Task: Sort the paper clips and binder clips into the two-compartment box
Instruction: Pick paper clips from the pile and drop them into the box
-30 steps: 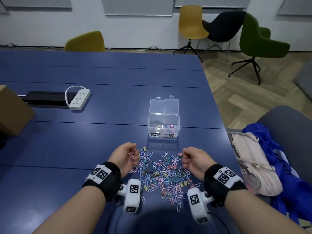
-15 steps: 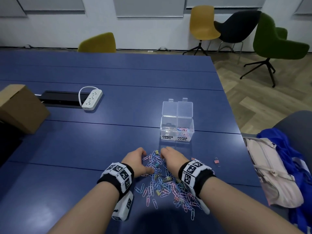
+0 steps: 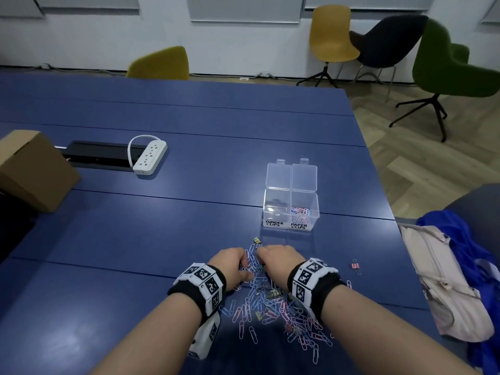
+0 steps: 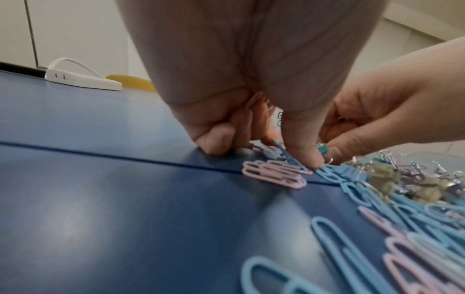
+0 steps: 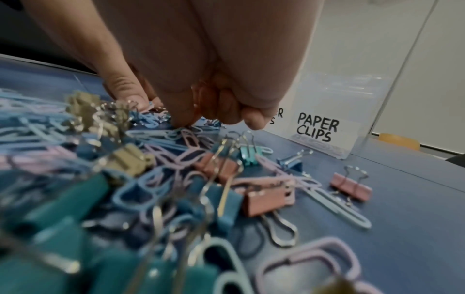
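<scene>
The clear two-compartment box [image 3: 290, 209] stands open on the blue desk [image 3: 162, 239], both lids tipped back; the side labelled PAPER CLIPS holds a small heap of pink and blue paper clips [image 3: 299, 213], while the side labelled BINDER CLIPS looks nearly bare. Just in front of the box lies the mixed pile of clips [image 3: 270, 307], paper clips and binder clips tangled together, with one pink binder clip [image 3: 355, 266] lying apart to the right. Both hands work at the pile's far edge: the left hand [image 3: 232, 266] has its fingers [image 4: 219, 139] curled, pinching a blue paper clip, and the right hand [image 3: 278, 262] has its fingers [image 5: 251, 117] curled down onto the clips, though what they hold cannot be told. A power strip [image 3: 148, 157], a cardboard box [image 3: 32, 169], chairs and a wooden floor surround the desk.
</scene>
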A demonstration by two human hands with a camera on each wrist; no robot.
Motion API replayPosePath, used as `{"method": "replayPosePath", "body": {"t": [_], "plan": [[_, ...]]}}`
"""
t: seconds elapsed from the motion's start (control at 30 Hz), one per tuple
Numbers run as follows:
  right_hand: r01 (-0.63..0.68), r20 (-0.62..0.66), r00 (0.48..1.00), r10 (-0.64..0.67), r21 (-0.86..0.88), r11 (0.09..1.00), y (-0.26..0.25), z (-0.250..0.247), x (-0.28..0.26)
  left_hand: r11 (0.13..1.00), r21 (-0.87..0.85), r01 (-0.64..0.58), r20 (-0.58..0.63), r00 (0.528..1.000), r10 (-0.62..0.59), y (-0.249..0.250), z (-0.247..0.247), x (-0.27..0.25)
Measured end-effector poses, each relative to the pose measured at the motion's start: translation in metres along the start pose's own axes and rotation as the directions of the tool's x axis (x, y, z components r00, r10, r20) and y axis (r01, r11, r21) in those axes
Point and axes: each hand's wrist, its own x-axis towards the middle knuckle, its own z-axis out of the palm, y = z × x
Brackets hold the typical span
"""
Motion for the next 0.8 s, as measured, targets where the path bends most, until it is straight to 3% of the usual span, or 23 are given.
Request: {"method": "replayPosePath", "body": {"t": [0.13,0.2,0.27,0.33,0.4,0.47,0.53,0.6,0.67,0.7,0.73,0.8], "plan": [[-0.052,0.023,0.998,0.052,-0.004,0.999,0.004,-0.001,-0.012,0.997,-0.068,-0.025,0.015,1.000,0.026,-0.001,-0.002,-0.005],[-0.098,-0.013,0.995,0.102,0.169,0.981,0.011,-0.005,-0.021,0.982,-0.188,-0.015,0.015,1.000,0.018,-0.008,-0.006,-0.006],[-0.157,0.014,0.986,0.168,0.427,0.891,0.023,-0.008,-0.031,0.936,-0.351,0.025,0.020,1.000,-0.019,-0.016,-0.009,-0.010],[-0.208,0.044,0.968,0.248,0.693,0.690,0.037,-0.007,-0.041,0.805,-0.587,0.082,0.051,0.997,-0.064,-0.020,-0.011,-0.014],[-0.209,0.103,0.948,0.300,0.914,0.348,0.046,-0.005,-0.049,0.576,-0.807,0.126,0.084,0.992,-0.099,-0.019,-0.011,-0.017],[-0.178,0.167,0.944,0.283,0.984,0.011,0.049,-0.003,-0.051,0.347,-0.925,0.154,0.117,0.985,-0.125,-0.013,-0.015,-0.021],[-0.180,0.223,0.939,0.261,0.967,-0.180,0.048,-0.003,-0.052,0.204,-0.967,0.151,0.128,0.984,-0.122,-0.010,-0.017,-0.022],[-0.168,0.237,0.939,0.251,0.949,-0.267,0.046,-0.007,-0.053,0.137,-0.981,0.137,0.118,0.984,-0.135,-0.010,-0.018,-0.021],[-0.151,0.223,0.940,0.258,0.950,-0.273,0.044,-0.010,-0.053,0.088,-0.988,0.131,0.116,0.981,-0.154,-0.012,-0.017,-0.020],[-0.165,0.220,0.938,0.268,0.963,-0.214,0.043,-0.011,-0.052,0.058,-0.989,0.136,0.126,0.980,-0.152,-0.012,-0.017,-0.020],[-0.197,0.210,0.937,0.279,0.978,-0.076,0.042,-0.012,-0.050,0.034,-0.989,0.143,0.137,0.980,-0.142,-0.013,-0.017,-0.021],[-0.267,0.154,0.945,0.290,0.874,0.406,0.039,-0.011,-0.047,-0.016,-0.986,0.163,0.164,0.979,-0.124,-0.013,-0.018,-0.022]]}}
